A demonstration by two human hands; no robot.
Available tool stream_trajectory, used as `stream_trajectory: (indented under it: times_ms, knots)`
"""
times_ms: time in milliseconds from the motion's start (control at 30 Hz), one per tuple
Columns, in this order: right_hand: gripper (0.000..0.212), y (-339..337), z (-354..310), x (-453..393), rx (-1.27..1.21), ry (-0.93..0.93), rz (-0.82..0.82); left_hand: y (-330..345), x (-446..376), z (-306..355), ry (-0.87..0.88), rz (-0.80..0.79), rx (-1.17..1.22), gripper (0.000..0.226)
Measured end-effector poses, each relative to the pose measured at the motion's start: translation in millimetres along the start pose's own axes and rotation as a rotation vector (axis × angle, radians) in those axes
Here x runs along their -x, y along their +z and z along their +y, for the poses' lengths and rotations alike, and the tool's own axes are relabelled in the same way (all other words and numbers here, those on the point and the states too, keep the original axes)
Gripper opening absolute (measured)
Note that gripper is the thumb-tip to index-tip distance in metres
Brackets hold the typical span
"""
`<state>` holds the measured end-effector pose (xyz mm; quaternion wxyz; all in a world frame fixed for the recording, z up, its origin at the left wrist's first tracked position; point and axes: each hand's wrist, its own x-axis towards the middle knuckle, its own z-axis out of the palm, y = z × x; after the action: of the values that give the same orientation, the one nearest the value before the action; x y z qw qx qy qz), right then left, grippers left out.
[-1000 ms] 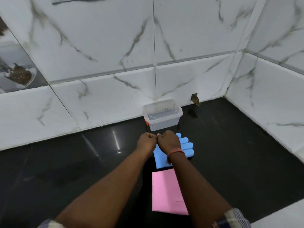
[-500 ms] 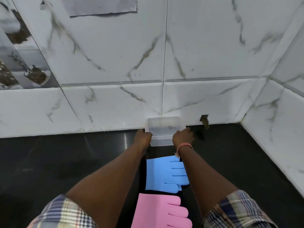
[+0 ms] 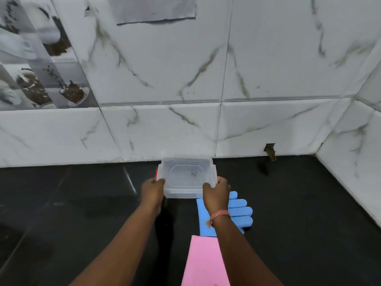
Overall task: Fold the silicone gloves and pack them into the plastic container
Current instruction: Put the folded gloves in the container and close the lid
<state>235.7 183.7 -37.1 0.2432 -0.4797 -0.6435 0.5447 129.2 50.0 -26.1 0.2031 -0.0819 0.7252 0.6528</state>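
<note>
You've slid the plastic container (image 3: 186,177) off the wall toward yourself since half a second back. Your left hand (image 3: 153,190) and right hand (image 3: 216,194) each grip a near corner. One blue glove (image 3: 239,213) lies under your right wrist, one pink glove (image 3: 203,263) nearer you. Dark counter (image 3: 72,203) sits open leftward. The lid marking is unreadable.

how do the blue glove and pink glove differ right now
The blue glove lies nearer the plastic container; the pink glove lies closer to the person. The blue glove's fingers show, pointing right; the pink glove's fingers are out of sight, only a flat panel showing. Both lie on the black counter, partly under the right arm.
</note>
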Motion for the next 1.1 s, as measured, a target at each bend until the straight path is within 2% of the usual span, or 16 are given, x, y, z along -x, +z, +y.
stream_trajectory:
  times_ms: [100, 200, 333, 467, 533, 633, 700, 800, 867, 967, 1100]
  knots:
    - [0.032, 27, -6, 50, 0.033, 0.007, 0.03, -52, 21, -13, -0.01, 0.069, 0.025, 0.012]
    - [0.027, 45, -10, 87, 0.094, 0.057, -0.006, -97, 31, -24, -0.024, 0.072, 0.012, 0.031]
    - [0.028, 60, -1, 122, 0.273, 0.095, -0.138, -157, 38, -28, -0.072, 0.015, -0.04, 0.015]
    - [0.036, 68, 14, 157, 0.344, 0.134, -0.243, -205, 35, -49, -0.106, -0.029, -0.083, 0.014]
    - [0.054, 65, 16, 168, 0.462, 0.134, -0.324, -220, 34, -57, -0.124, -0.06, -0.104, 0.013]
    - [0.128, 68, 4, 181, 0.951, -0.087, -0.444, -237, 33, -61, -0.142, -0.129, -0.165, 0.01]
    - [0.153, 83, -4, 182, 1.182, -0.344, -0.586, -244, 35, -63, -0.147, -0.174, -0.204, 0.013]
    - [0.16, 118, -10, 172, 1.34, -0.627, -0.787, -251, 38, -63, -0.198, -0.244, -0.21, 0.017]
    - [0.158, 134, -11, 162, 1.331, -0.662, -0.862, -253, 40, -61, -0.265, -0.283, -0.14, 0.017]
    - [0.148, 136, -5, 151, 1.216, -0.711, -0.874, -255, 40, -56, -0.338, -0.308, 0.005, 0.024]
    - [0.133, 127, 14, 148, 1.072, -0.78, -0.849, -253, 42, -60, -0.412, -0.264, 0.155, 0.048]
